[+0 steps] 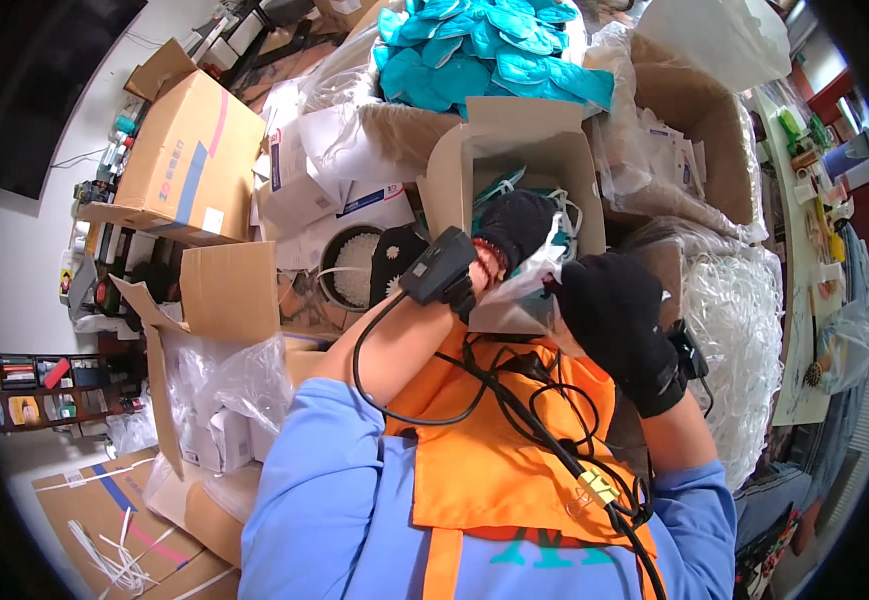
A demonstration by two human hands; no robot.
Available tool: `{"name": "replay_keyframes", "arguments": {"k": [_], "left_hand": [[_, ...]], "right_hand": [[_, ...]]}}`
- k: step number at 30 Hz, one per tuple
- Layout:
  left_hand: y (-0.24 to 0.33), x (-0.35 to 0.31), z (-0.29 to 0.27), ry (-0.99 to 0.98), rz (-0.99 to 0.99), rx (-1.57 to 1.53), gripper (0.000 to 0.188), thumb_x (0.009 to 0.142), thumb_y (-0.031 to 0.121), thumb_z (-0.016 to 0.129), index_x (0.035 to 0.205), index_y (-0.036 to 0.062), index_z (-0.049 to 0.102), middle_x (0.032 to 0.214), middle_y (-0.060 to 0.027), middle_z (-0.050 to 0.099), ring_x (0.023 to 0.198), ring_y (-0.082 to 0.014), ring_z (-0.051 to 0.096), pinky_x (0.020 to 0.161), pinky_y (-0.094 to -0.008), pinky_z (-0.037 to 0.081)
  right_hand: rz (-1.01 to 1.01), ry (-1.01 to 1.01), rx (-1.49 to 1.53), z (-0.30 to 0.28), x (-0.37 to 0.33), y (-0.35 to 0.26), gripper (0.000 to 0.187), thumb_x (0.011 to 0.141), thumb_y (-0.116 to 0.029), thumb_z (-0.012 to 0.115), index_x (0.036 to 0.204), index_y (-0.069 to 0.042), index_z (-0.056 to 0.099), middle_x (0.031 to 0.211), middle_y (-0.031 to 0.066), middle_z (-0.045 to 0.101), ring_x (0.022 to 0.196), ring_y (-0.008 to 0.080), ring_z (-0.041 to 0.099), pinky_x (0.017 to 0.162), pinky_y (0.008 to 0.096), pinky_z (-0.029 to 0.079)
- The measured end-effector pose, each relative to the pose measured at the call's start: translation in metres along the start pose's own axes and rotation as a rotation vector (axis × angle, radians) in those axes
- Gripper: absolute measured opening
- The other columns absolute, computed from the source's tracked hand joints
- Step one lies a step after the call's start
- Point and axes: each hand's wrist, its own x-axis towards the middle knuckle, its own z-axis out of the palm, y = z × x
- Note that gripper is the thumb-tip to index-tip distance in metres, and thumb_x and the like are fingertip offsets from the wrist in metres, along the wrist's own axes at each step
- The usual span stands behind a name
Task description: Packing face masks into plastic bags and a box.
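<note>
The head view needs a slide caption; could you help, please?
Gloved left hand over an open carton, right hand nearby, teal pile beyond.

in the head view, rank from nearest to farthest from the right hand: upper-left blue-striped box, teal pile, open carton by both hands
1. Open carton: right beside the right hand.
2. Teal pile: beyond the carton, top centre.
3. Blue-striped box: far off, upper left.

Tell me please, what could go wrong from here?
The crumpled whitish film between the black-gloved left hand and black-gloved right hand might tear if pulled.
The looped black cables over the orange fabric apron could snag a moving hand.
The flat teal pieces, heaped above their plastic-lined cardboard box, may slide off.
</note>
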Motion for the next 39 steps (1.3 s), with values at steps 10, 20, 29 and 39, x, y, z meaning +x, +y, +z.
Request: {"name": "replay_keyframes", "arguments": {"k": [10, 20, 29, 39], "left_hand": [[-0.006, 0.010, -0.062, 0.441, 0.497, -0.067, 0.020, 0.083, 0.022, 0.058, 0.095, 0.0075, 0.066, 0.079, -0.0145, 0.065, 0.078, -0.0293, 0.066, 0.075, -0.0384, 0.051], [0.040, -0.002, -0.070, 0.237, 0.150, -0.401, 0.017, 0.088, 0.021, 0.056, 0.086, 0.0077, 0.067, 0.084, -0.0121, 0.066, 0.077, -0.0271, 0.065, 0.069, -0.0397, 0.052], [0.002, -0.005, -0.002, -0.020, 0.019, 0.087, 0.020, 0.080, 0.020, 0.057, 0.079, 0.0086, 0.072, 0.071, -0.0134, 0.068, 0.065, -0.0308, 0.067, 0.054, -0.0448, 0.051], [-0.014, -0.007, -0.056, 0.167, -0.449, -0.422, 0.035, 0.087, 0.026, 0.061, 0.112, 0.0013, 0.063, 0.108, -0.0201, 0.065, 0.101, -0.0359, 0.063, 0.085, -0.0427, 0.051]], "right_hand": [[0.454, 0.065, 0.393, 0.025, -0.014, 0.048, 0.018, 0.084, -0.024, 0.065, 0.079, -0.007, 0.068, 0.069, 0.0146, 0.063, 0.064, 0.0335, 0.064, 0.057, 0.0384, 0.049], [0.174, 0.152, 0.097, 0.028, -0.006, 0.040, 0.006, 0.076, -0.014, 0.065, 0.077, -0.009, 0.068, 0.067, 0.0117, 0.062, 0.063, 0.0302, 0.063, 0.056, 0.0387, 0.049], [0.019, -0.037, -0.039, 0.000, -0.010, 0.002, 0.018, 0.079, -0.020, 0.069, 0.071, -0.012, 0.055, 0.065, 0.0068, 0.051, 0.059, 0.0276, 0.055, 0.053, 0.0391, 0.041], [0.228, 0.025, -0.083, 0.008, -0.004, 0.030, 0.024, 0.081, -0.027, 0.068, 0.068, -0.009, 0.061, 0.065, 0.0109, 0.060, 0.061, 0.0304, 0.062, 0.054, 0.0404, 0.046]]}}
